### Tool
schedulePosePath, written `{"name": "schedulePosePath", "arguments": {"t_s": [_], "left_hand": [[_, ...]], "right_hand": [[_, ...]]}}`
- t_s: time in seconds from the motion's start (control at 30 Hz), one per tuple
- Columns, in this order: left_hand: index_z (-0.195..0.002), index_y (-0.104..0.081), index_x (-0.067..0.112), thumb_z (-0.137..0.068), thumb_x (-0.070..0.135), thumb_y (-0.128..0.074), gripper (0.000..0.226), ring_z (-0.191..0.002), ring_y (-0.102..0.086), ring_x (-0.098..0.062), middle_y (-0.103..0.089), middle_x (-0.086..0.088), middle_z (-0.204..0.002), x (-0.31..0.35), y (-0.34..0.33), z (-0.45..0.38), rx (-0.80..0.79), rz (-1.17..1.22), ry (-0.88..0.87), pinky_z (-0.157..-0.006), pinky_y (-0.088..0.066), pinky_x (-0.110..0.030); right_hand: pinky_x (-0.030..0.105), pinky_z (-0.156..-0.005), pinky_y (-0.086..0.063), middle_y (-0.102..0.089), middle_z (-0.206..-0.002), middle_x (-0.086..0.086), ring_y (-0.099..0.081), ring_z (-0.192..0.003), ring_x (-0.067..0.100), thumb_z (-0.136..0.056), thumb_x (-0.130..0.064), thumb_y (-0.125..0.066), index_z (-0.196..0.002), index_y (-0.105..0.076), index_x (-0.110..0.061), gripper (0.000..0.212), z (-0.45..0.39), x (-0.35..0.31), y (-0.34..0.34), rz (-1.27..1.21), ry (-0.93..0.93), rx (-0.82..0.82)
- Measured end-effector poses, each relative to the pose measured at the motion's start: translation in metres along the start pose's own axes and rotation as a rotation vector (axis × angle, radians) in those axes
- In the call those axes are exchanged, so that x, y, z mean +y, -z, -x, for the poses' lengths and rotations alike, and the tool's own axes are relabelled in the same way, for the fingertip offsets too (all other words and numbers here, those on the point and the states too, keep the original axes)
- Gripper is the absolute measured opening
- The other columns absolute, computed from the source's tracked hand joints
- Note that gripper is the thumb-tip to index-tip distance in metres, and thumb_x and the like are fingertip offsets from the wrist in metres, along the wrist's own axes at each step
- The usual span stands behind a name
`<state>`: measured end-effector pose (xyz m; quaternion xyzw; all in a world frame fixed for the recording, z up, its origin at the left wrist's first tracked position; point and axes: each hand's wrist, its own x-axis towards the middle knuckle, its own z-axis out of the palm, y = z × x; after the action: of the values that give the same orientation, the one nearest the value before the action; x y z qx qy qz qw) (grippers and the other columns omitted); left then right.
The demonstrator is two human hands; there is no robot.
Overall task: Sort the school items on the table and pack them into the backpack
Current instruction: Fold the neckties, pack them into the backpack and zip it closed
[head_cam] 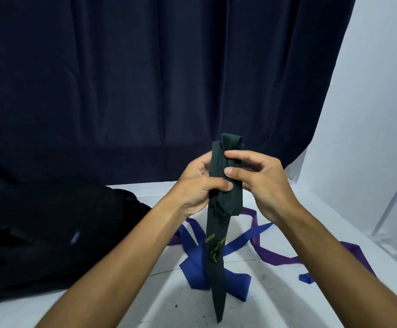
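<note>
Both my hands grip the green tie (218,233): left hand (196,185) fingers curled round its folded top, right hand (261,183) pinching it w/ thumb. Backpack (50,223) left of my fingers; blue tie (216,275) below them.

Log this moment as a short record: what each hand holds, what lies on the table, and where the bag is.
left hand: grips the dark green tie
right hand: pinches the same tie's folded upper part
tie state: top folded over, tail hanging down to the table
on table: blue tie, purple tie
backpack: black, lying to the left
</note>
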<state>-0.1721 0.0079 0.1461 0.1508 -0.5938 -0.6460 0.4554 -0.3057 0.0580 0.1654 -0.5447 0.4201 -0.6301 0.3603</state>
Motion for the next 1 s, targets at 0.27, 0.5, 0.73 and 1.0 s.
{"name": "schedulePosePath", "arguments": {"t_s": [0.27, 0.5, 0.73, 1.0], "left_hand": [[-0.133, -0.052, 0.018, -0.072, -0.007, -0.07, 0.068, -0.1, -0.063, -0.025, -0.064, -0.007, -0.113, 0.007, 0.006, 0.01, -0.075, -0.143, 0.099, -0.08, -0.054, -0.039], [-0.074, -0.063, 0.009, -0.09, 0.02, -0.067, 0.02, -0.059, -0.057, -0.011, -0.065, -0.005, -0.07, -0.021, 0.005, 0.041, 0.426, -0.439, -0.018, -0.052, -0.045, -0.022], [-0.13, -0.047, -0.01, -0.092, 0.062, -0.041, 0.081, -0.115, -0.057, -0.05, -0.056, -0.033, -0.129, -0.065, 0.02, 0.041, 0.226, 0.65, 0.583, -0.086, -0.048, -0.065], [-0.128, -0.053, -0.012, -0.094, 0.056, -0.04, 0.077, -0.115, -0.056, -0.041, -0.051, -0.032, -0.135, -0.045, 0.053, 0.004, 0.348, 0.602, 0.402, -0.108, -0.037, -0.049]], "right_hand": [[0.032, -0.07, -0.06, -0.073, -0.086, 0.01, -0.071, -0.079, 0.023, -0.077, 0.015, -0.066, -0.097, -0.072, -0.006, 0.03, -0.005, -0.003, 0.001, -0.033, -0.042, 0.015], [0.026, -0.067, -0.056, -0.074, -0.081, 0.0, -0.07, -0.075, 0.012, -0.079, 0.014, -0.066, -0.096, -0.072, -0.011, 0.031, -0.016, 0.007, 0.007, -0.047, 0.006, 0.161], [0.026, -0.069, -0.056, -0.074, -0.082, 0.0, -0.07, -0.078, 0.012, -0.079, 0.014, -0.066, -0.093, -0.072, -0.014, 0.032, -0.003, 0.013, -0.01, -0.08, 0.025, 0.092], [0.03, -0.067, -0.058, -0.075, -0.087, 0.007, -0.07, -0.078, 0.018, -0.078, 0.015, -0.066, -0.092, -0.074, -0.013, 0.032, 0.036, 0.044, -0.017, -0.06, -0.238, -0.098]]}}
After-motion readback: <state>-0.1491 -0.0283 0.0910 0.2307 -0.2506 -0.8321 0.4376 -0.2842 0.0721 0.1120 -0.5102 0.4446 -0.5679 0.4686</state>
